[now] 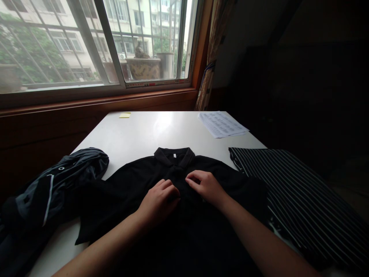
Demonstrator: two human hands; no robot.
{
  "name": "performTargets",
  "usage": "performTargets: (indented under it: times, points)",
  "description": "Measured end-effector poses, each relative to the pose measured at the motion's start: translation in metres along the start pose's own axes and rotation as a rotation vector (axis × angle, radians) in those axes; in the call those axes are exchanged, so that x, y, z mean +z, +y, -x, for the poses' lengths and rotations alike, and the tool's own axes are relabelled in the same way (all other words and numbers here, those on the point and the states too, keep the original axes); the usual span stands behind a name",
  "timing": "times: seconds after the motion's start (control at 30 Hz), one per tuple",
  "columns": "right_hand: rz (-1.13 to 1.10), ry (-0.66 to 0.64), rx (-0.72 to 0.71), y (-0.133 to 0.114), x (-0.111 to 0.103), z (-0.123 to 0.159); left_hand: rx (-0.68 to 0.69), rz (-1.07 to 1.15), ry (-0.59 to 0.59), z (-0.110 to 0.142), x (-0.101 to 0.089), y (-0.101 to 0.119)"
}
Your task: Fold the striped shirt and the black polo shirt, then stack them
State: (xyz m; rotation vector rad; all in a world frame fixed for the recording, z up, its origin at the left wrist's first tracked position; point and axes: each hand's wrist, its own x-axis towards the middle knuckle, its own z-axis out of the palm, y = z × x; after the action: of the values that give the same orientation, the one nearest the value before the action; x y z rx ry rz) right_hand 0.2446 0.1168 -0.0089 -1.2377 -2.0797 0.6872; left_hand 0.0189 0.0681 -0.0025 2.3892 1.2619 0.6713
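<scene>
A black short-sleeved polo shirt (138, 173) lies spread face up on the table, its collar (174, 157) pointing away from me. Over the chest, just below the collar, my left hand (161, 196) is closed, with its fingers curled down beside the front opening. Across from it, my right hand (206, 186) is closed in a pinch, thumb and fingertips together near the same opening. Dark cloth and the curled fingers hide what either hand grips, if anything. A small white label (174, 156) shows inside the collar.
A crumpled dark grey garment (83, 165) lies left of the shirt. To the right is black-and-white striped cloth (288, 181). The white table (138, 130) holds printed sheets (221, 125) and a yellow sticky note (125, 115) at its far side, below a window (121, 57).
</scene>
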Motion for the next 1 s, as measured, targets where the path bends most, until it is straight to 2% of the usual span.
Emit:
performTargets:
  times: [0.27, 1.0]
  points:
    - [0.01, -0.006, -0.002, -0.0007, -0.0009, -0.0003, -0.014, 0.046, 0.013, 0.0003, -0.0016, 0.0007]
    - [0.01, -0.015, -0.003, 0.0004, 0.0005, -0.0002, -0.041, 0.118, -0.062, -0.0022, -0.0062, -0.0002]
